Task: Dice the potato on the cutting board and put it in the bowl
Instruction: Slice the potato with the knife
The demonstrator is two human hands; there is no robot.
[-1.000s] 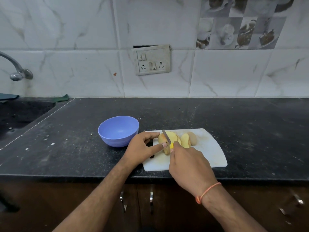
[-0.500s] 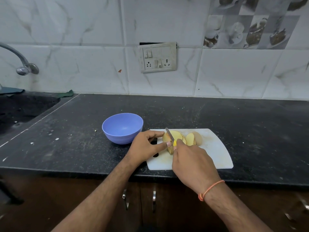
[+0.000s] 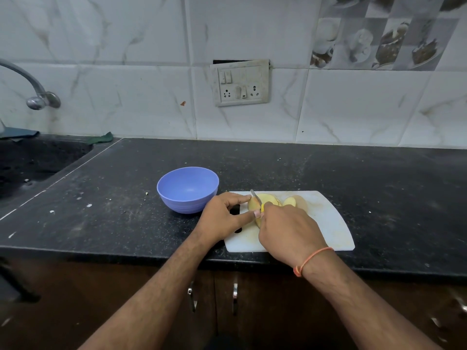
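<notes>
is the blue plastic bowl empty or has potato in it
Empty: the round blue plastic bowl shows only its bare inside; the sliced yellow potato is on the white cutting board.

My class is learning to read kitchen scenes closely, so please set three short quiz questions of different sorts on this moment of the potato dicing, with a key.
1. True or false: the blue bowl already holds diced potato.
2. Multiple choice: what is the right hand holding? A) a spoon B) a knife C) a peeler
3. Short answer: what is the left hand doing?

Key
1. False. The bowl looks empty; the cut slices lie on the white cutting board.
2. B. Its blade is set into the potato.
3. It steadies the potato, finger and thumb pinching it on either side of the blade.
</notes>
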